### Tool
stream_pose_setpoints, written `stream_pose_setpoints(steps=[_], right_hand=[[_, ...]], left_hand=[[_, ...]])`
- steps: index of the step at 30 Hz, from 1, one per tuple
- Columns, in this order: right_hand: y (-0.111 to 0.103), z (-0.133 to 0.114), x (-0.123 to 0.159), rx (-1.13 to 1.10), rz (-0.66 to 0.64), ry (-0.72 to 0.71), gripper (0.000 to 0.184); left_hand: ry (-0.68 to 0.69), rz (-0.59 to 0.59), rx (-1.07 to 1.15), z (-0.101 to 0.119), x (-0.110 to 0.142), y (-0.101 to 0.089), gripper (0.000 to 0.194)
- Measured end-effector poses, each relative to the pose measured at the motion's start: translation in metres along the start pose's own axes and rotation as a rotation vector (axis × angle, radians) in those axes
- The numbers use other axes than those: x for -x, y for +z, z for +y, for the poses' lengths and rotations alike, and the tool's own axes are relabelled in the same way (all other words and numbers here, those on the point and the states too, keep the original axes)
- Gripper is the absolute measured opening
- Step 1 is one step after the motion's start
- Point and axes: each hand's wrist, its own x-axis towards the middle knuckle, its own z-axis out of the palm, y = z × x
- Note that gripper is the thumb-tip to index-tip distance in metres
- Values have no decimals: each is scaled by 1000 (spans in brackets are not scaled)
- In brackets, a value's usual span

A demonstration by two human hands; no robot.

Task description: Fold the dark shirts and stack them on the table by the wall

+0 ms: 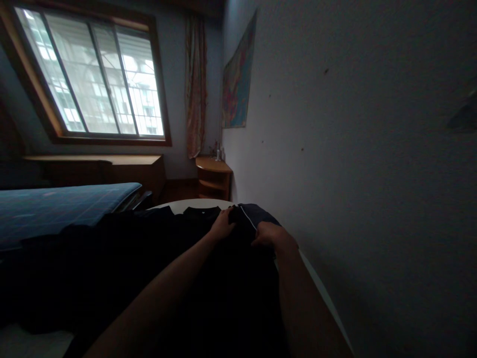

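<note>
A dark garment (156, 258) lies spread over a white round table (194, 203). Its far right part, a dark blue fold with a thin white stripe (257, 215), is bunched near the wall. My left hand (223, 223) pinches the cloth at that fold, just right of the garment's neckline (201, 211). My right hand (274, 236) grips the same fold from the right, fingers curled over the fabric. Both forearms reach in from the bottom of the view.
A plain wall (354, 149) runs close along the right of the table. A bed with a blue cover (55, 206) stands at the left. A wooden corner shelf (213, 176), a low desk (112, 166), a window (93, 74) and a wall map (238, 79) are beyond.
</note>
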Motion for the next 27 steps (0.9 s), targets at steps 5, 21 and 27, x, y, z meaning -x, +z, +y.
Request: stream_pose_setpoints(steps=[5, 21, 27], right_hand=[[-1, -10, 0, 83, 87, -14, 31], [106, -94, -33, -206, 395, -477, 43], [128, -89, -43, -101, 299, -494, 52]], left_hand=[[110, -54, -259, 10, 33, -14, 46], [-82, -61, -993, -2, 117, -106, 53], [-340, 222, -1220, -13, 126, -201, 58]])
